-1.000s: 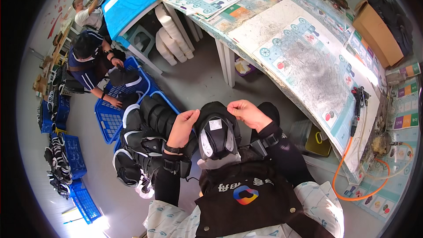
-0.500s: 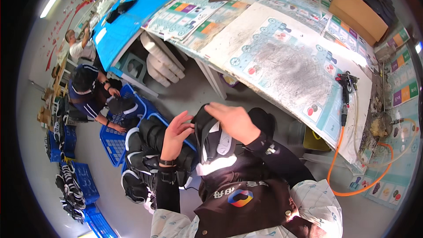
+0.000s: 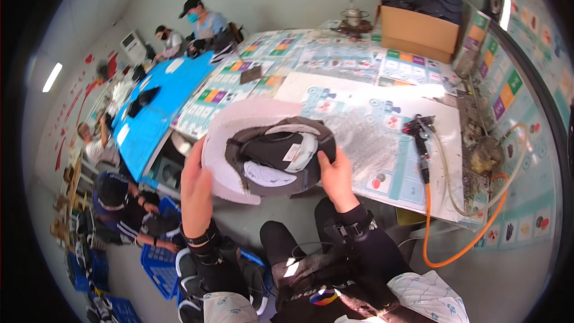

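Observation:
I hold a cap (image 3: 272,188) up in front of me with its inside facing me. Its lining is dark, with a small white label and pale padded pieces, and a broad white brim curves round its left side. My left hand (image 3: 197,188) is closed on the brim's outer edge, a little blurred. On the other side my right hand (image 3: 338,179) grips the dark rim, thumb on the near face. The cap's outside is hidden from view.
The worktable (image 3: 371,125) bears a spray gun (image 3: 421,140) on an orange hose (image 3: 427,227) and a cardboard box (image 3: 418,33) of black pieces. Blue crates (image 3: 158,269) stand at lower left, beside a co-worker (image 3: 113,197). Other people sit beyond the blue tabletop (image 3: 152,119).
The cap has risen from near my lap to above the table's near edge and turned to show its inside. Both hands went up with it, and my view has tilted upward.

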Demonstrator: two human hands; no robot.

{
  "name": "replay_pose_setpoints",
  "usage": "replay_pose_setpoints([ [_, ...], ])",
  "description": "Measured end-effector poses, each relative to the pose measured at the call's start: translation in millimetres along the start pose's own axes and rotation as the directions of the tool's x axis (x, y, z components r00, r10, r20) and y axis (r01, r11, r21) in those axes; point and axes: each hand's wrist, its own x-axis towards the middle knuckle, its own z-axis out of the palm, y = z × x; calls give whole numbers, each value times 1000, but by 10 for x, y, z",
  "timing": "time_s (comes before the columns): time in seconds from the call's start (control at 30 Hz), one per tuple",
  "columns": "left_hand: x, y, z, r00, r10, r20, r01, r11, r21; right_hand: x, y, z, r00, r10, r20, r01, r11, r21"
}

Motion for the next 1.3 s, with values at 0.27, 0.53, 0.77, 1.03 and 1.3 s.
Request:
replay_pose_setpoints([
  [0.27, 1220, -116, 912, 899, 373, 229, -381, 411, 828, 621, 27, -1204, 988, -49, 147, 150, 544, -825],
  [0.53, 1588, -886, 1445, 891, 277, 360, -452, 456, 767, 1369, 428, -2714, 983, -62, -174, -180, -101, -979],
  [0.77, 1566, -842, 1525, 893, 274, 358, -448, 453, 771, 1627, -26, -2526, 929, 259, -264, -259, -54, -964],
  [1.03, 1379, -838, 1521, 910, 266, 319, -411, 474, 778, 763, -773, -1650, 908, 419, 0, -394, 852, -344],
  [1.3, 1256, -783, 1617, 900, 291, 323, -424, 420, 802, 431, -488, -876, 841, 528, 118, -418, 773, -477],
])
